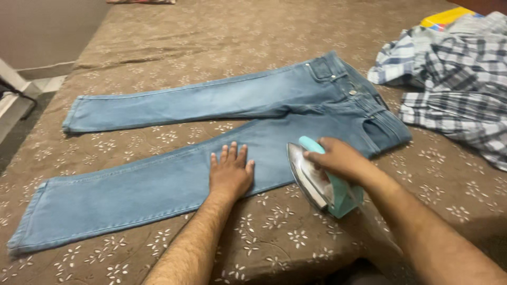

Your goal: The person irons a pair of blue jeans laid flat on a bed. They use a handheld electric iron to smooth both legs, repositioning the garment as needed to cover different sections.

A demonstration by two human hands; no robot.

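Your left hand [230, 175] flat, fingers slightly spread, pressing near leg of light-blue jeans [211, 137] spread across bed [222, 31] (brown floral cover). Your right hand [338, 158] clamped on teal handle of iron [317, 179], tilted on edge beside jeans. Plaid shirts [449, 79] heaped far right.

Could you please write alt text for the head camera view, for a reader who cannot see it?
A person's left hand lies flat on a pair of light blue jeans spread over a brown floral bedspread, while the right hand grips a teal-handled iron tipped on edge beside the near leg. Crumpled plaid shirts lie at upper right.
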